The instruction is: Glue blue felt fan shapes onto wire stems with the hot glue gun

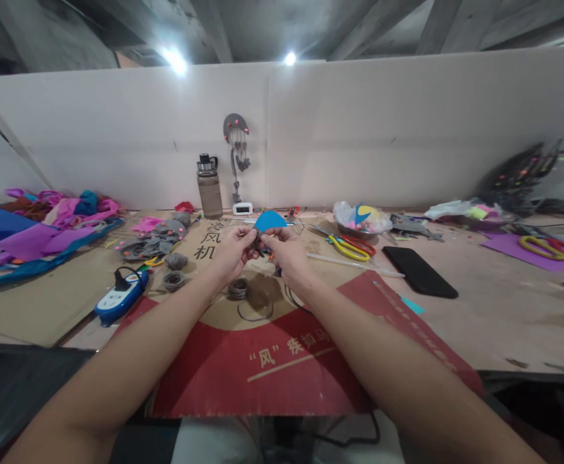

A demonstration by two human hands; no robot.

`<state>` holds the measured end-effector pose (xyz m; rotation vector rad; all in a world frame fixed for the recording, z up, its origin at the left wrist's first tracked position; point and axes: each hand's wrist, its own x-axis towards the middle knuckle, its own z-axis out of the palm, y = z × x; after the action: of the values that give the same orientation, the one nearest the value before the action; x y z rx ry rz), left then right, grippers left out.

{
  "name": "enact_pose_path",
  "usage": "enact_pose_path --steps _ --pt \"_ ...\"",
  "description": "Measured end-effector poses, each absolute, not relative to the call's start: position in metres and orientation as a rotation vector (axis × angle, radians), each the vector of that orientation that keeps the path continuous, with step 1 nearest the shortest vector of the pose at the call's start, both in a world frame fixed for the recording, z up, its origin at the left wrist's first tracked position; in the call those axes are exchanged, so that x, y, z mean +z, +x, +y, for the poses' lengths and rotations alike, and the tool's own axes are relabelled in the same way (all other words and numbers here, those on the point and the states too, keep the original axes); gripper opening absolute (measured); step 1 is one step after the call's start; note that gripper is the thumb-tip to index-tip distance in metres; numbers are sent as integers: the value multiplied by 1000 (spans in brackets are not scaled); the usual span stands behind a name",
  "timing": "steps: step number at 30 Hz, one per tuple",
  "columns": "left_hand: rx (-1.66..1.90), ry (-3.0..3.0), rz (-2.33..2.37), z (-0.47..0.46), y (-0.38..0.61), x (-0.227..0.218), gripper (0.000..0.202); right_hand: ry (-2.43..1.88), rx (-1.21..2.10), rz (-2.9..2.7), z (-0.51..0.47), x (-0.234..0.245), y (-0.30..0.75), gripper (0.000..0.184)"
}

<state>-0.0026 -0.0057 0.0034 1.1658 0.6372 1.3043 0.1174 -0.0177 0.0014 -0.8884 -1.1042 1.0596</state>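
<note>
Just above the cardboard sheet, my left hand and my right hand meet with fingertips close together. Both are closed in a pinch at the lower edge of a blue felt piece with a rounded top. A small dark bit shows between the fingers, too blurred to name. Below my hands lies a coil of grey cord, and a loose strand curves off to its right. Two more grey balls of cord, including one wound ball, sit left of my left hand.
A red and tan cardboard sheet covers the front. To the left are a blue-white power strip and a felt pile. A bottle stands behind. Yellow-handled scissors and a black phone lie right.
</note>
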Motion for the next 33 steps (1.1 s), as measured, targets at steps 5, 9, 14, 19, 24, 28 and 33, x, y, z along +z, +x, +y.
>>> enact_pose_path --steps 5,9,14,19,24,28,33 --pt "1327 1259 671 -8 3 2 43 -861 1061 -1052 -14 -1 119 16" --pt "1319 1295 675 -7 2 0 42 -831 1083 -1010 -14 0 118 16" --pt "1266 1317 664 -11 2 1 35 -835 1116 -1055 -18 2 116 14" --pt "1284 1324 638 -12 6 -3 30 -868 1016 -1169 -14 -3 116 13" --pt "1324 1267 632 -11 11 -4 28 -898 1062 -1194 -12 -7 115 16" --pt "1398 1247 667 -11 10 0 27 -889 828 -1339 -17 -9 114 19" --pt "1461 1318 785 -8 3 0 22 -919 543 -1481 -25 -5 117 15"
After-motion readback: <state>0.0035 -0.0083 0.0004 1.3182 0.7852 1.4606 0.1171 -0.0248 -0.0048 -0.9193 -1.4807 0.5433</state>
